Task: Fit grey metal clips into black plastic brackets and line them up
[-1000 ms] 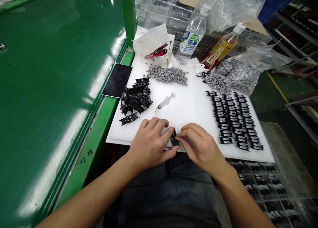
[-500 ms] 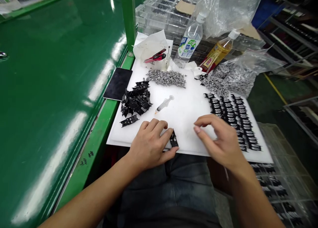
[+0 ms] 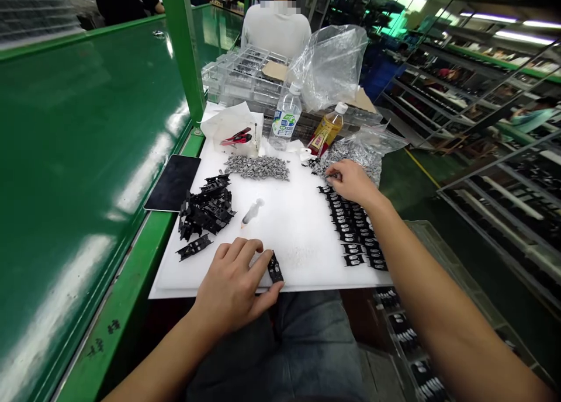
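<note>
Left fingers [image 3: 262, 266] pinching a black part [image 3: 275, 267], right fingers [image 3: 340, 168] curled by the gray-bits bag [image 3: 357, 150] (can't tell if gripping anything).

Smooth plastic-looking board [image 3: 298, 215], matt plastic-looking part [image 3: 275, 267] at the board's near edge, glossy worktop [image 3: 87, 127] left of the board, crinkled plastic bag [image 3: 335, 69] beyond the board

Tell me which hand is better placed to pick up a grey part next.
Likely the right hand: its fingertips are beside the bagged grey parts, while the left hand holds a black piece.
</note>
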`<state>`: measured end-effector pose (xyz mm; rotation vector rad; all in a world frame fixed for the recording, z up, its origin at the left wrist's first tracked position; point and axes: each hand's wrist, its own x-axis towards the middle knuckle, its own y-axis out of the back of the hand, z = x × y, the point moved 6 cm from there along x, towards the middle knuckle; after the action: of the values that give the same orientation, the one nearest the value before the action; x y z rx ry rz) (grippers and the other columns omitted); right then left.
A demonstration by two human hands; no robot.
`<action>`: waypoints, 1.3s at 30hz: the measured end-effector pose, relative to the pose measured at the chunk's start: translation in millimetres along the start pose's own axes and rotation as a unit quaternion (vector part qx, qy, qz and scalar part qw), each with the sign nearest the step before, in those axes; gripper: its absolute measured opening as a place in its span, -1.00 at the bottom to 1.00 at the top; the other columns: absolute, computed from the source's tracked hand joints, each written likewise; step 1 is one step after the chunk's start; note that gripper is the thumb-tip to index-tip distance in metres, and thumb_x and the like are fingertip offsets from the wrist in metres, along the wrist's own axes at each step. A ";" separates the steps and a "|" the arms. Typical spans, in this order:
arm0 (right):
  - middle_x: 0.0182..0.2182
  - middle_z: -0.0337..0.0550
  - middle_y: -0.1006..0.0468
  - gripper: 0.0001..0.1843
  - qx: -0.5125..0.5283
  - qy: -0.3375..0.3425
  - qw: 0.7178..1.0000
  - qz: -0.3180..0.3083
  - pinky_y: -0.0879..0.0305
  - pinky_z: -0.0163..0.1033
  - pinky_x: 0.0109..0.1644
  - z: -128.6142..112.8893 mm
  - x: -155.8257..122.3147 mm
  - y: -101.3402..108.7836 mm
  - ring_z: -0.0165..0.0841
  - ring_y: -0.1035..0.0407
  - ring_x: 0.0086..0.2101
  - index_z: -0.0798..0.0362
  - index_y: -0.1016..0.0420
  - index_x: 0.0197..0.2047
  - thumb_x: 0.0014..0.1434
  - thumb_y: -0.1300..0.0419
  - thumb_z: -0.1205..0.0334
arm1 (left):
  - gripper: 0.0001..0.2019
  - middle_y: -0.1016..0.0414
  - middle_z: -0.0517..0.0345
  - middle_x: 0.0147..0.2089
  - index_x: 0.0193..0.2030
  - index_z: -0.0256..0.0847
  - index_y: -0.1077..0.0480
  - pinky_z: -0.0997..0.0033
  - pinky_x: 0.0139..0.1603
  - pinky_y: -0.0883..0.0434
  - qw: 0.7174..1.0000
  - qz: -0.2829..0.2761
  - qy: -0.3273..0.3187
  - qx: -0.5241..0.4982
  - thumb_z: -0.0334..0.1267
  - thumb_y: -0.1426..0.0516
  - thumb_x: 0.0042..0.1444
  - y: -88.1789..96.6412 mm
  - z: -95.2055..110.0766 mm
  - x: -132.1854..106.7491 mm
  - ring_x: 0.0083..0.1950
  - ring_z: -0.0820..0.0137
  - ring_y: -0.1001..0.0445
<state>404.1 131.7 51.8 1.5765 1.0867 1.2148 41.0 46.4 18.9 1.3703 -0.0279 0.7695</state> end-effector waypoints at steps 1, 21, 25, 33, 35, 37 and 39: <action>-0.16 0.05 -0.55 -0.82 -0.003 0.001 1.000 -0.004 -0.34 -0.06 -0.05 -1.2 3.5 -3.1 -0.14 -0.41 -0.22 0.06 -0.65 -0.15 0.22 -0.23 0.32 | -0.58 -0.51 -0.11 0.07 0.16 -0.28 -0.49 0.05 -0.06 -0.29 1.000 0.000 0.000 0.000 0.01 -0.17 0.37 0.2 0.1 0.0 0.04 0.05 -0.42; -0.14 0.04 -0.53 -0.80 0.002 0.016 1.000 0.015 -0.35 -0.03 -0.03 -5.6 -3.8 -6.1 -0.13 -0.42 -0.22 0.03 -0.60 -0.11 0.30 -0.15 0.29 | -0.56 -0.52 -0.12 0.08 0.18 -0.27 -0.48 0.03 -0.07 -0.31 1.000 -0.014 0.005 0.010 0.03 -0.15 0.36 -1.8 0.5 1.9 0.03 0.06 -0.40; -0.22 0.03 -0.55 -0.81 0.004 0.006 1.000 0.005 -0.34 -0.02 -0.04 -4.6 8.8 -15.7 -0.12 -0.41 -0.23 0.04 -0.65 -0.18 0.25 -0.18 0.27 | -0.57 -0.52 -0.12 0.08 0.15 -0.27 -0.48 0.04 -0.06 -0.29 1.000 -0.015 0.006 0.008 0.03 -0.15 0.36 -1.3 0.5 1.7 0.02 0.06 -0.41; -0.24 0.05 -0.51 -0.85 0.012 0.010 1.000 0.017 -0.35 -0.02 -0.11 -19.2 5.6 -4.2 -0.12 -0.38 -0.26 0.05 -0.54 -0.29 0.30 -0.17 0.26 | -0.55 -0.51 -0.12 0.09 0.18 -0.27 -0.46 0.04 -0.04 -0.27 1.000 -0.020 0.005 0.008 0.04 -0.13 0.38 -2.1 1.0 0.5 0.04 0.05 -0.41; -0.21 0.05 -0.49 -0.85 0.024 0.025 0.999 0.034 -0.37 -0.01 -0.09 -38.5 -11.2 8.3 -0.11 -0.40 -0.21 0.03 -0.51 -0.24 0.36 -0.14 0.24 | -0.55 -0.51 -0.12 0.10 0.18 -0.27 -0.46 0.04 -0.04 -0.27 1.000 -0.020 0.005 0.010 0.04 -0.13 0.38 -2.2 1.2 0.6 0.04 0.04 -0.41; -0.19 0.00 -0.49 -0.87 0.046 0.058 0.996 0.040 -0.40 -0.03 -0.07 -69.0 -39.0 15.2 -0.12 -0.43 -0.17 -0.01 -0.48 -0.19 0.41 -0.14 0.22 | -0.56 -0.51 -0.11 0.08 0.16 -0.26 -0.47 0.05 -0.04 -0.27 1.000 -0.020 0.006 0.011 0.05 -0.14 0.37 -2.2 1.3 0.9 0.04 0.05 -0.41; -0.17 -0.03 -0.50 -0.91 0.095 0.125 0.987 0.023 -0.43 -0.03 -0.09 -107.6 -75.3 12.1 -0.15 -0.45 -0.17 -0.04 -0.47 -0.15 0.43 -0.16 0.22 | -0.57 -0.52 -0.09 0.06 0.14 -0.25 -0.47 0.06 -0.06 -0.27 1.000 -0.024 0.008 0.013 0.06 -0.15 0.36 -2.5 1.4 1.1 0.02 0.05 -0.40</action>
<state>289.0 68.4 63.4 1.6297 1.3661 1.4026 43.7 45.8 17.6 1.3847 0.0272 0.7427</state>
